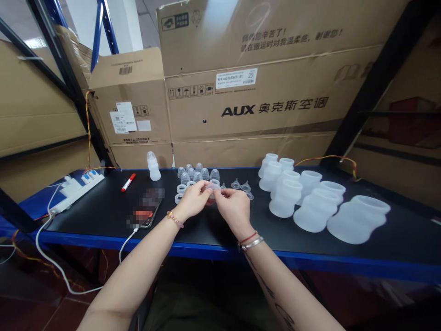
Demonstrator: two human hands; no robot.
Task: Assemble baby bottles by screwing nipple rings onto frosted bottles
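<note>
Stacked high across the background, big brown cardboard cartons (248,105) filling the top of the frame, one printed with a black AUX logo, and blue steel shelving uprights (105,27) rising at upper left. Running side to side through the middle of the frame, a long black-topped bench (93,216) with a bright blue metal edge, carrying a white plastic power strip (77,192) at its left end. Lying nearby, a slim red-and-white marker (128,182) angling across the black surface, and a partly blurred smartphone (146,214) sitting just beside the left forearm, trailing a white charging cable (128,243) over the bench edge.

Meeting at the centre of the bench, the bare left hand (193,201) and right hand (233,210), both narrowly pinched, holding a small translucent plastic piece (211,187) between them at the fingertips, its exact shape hidden by the fingers. Standing just beyond the hands, rows of small clear domed bottle tops (197,174), with pale ribbed rings (181,191) stacking near the left hand and little clear silicone teats (241,186) lying near the right hand. Standing upright farther left, a single assembled translucent baby bottle (154,166). Crowding the right side of the bench, a cluster of large frosted, waisted bottle bodies (358,218), some upright and some tipping on their sides.
</note>
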